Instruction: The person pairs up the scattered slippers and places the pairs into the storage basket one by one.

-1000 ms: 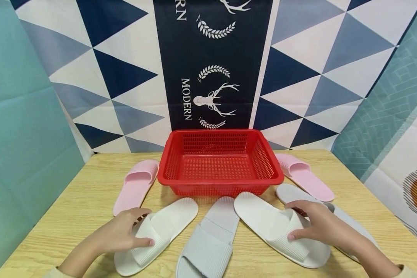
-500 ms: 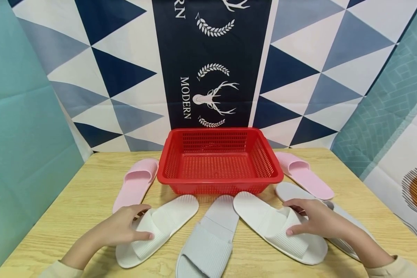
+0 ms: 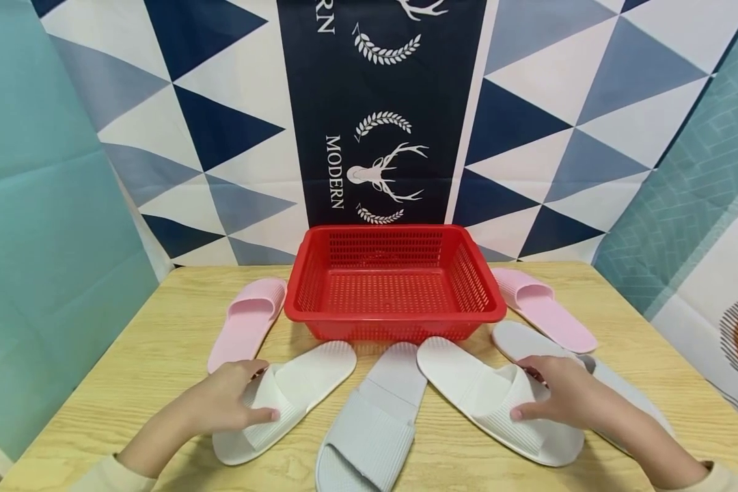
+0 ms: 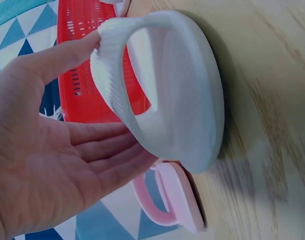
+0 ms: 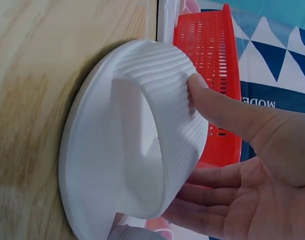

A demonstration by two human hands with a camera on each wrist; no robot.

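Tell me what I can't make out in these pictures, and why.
Middle gray slipper: near end cut off by the bottom edge, head view.
Right gray slipper: partly hidden by the right hand, head view.
Fingers of the left hand: tips hidden behind the white slipper, left wrist view.
Topmost lettering: cut off by the top edge, head view.

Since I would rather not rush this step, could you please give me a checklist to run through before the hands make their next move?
1. Left hand on the left white slipper: ok, thumb and fingers at opposite sides of the strap.
2. Right hand on the right white slipper: ok, placed likewise.
3. Red basket upright, opening upward: ok.
4. White slippers directly side by side: not ok, a gray slipper lies between them.
5. Both soles fully off the table: cannot tell.
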